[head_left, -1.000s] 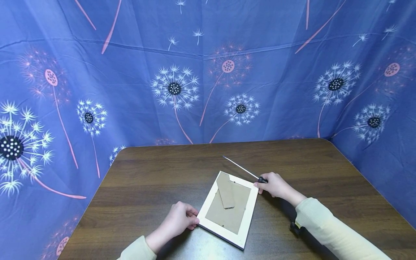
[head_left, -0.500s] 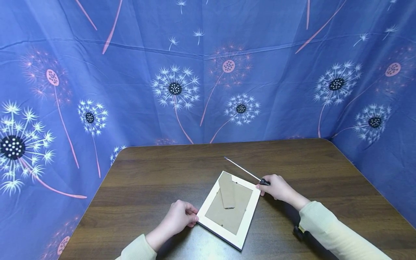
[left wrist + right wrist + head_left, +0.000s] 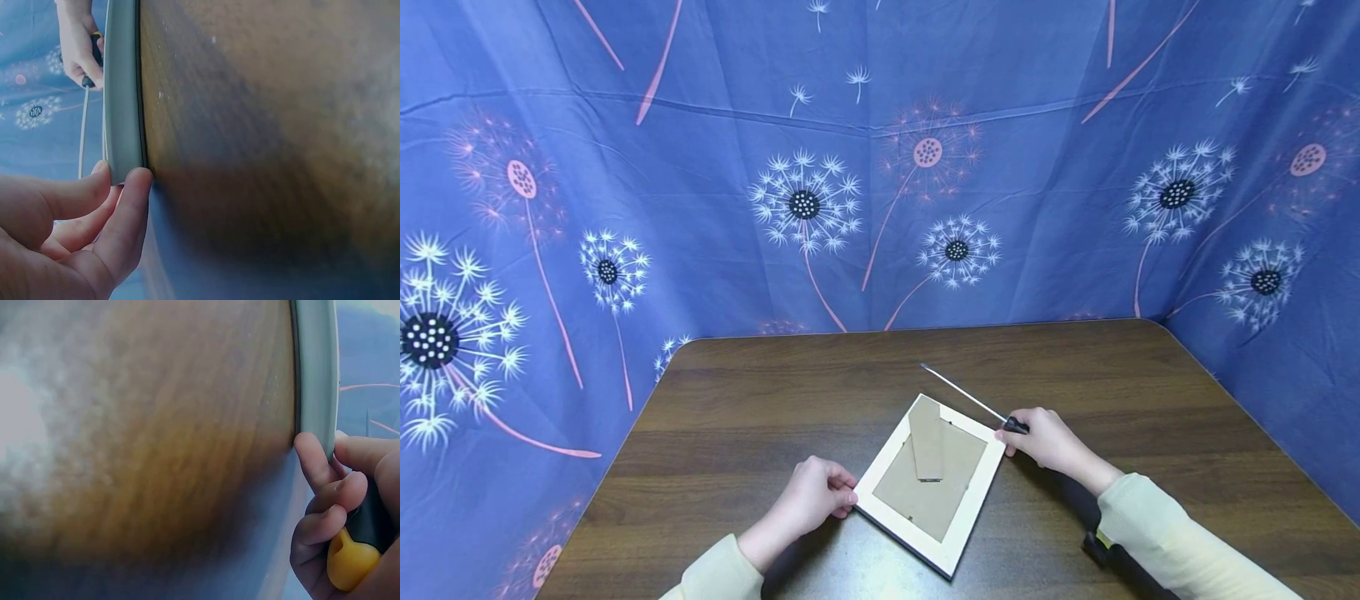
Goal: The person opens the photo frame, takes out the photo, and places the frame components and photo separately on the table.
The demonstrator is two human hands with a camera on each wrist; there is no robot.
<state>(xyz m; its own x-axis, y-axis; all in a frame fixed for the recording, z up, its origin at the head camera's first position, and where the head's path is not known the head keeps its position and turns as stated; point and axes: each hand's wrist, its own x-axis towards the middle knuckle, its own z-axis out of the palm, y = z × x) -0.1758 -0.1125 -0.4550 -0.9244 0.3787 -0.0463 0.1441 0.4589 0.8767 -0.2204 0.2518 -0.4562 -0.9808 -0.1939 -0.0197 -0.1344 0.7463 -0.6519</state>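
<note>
A picture frame [image 3: 972,500] lies face down at the front middle of the table, its pale border round a tan backing board [image 3: 955,471] with a fold-out stand [image 3: 927,446]. My left hand [image 3: 811,498] pinches its near left corner between thumb and fingers. At the far right corner, my right hand [image 3: 1047,437] pinches the frame with thumb and forefinger. Its other fingers curl round a screwdriver [image 3: 966,395], whose long shaft points up and left beyond the frame. In the right wrist view, the handle's yellow end [image 3: 353,562] shows below the fingers.
The brown wooden table [image 3: 737,417] reaches back to a blue dandelion-print cloth [image 3: 700,208], which also hangs at both sides. Under the right sleeve shows a dark wrist-worn device [image 3: 1096,548].
The frame has turned slightly clockwise, its far end shifting right. My right hand has moved a little right and nearer with the screwdriver; my left hand has edged slightly away from me.
</note>
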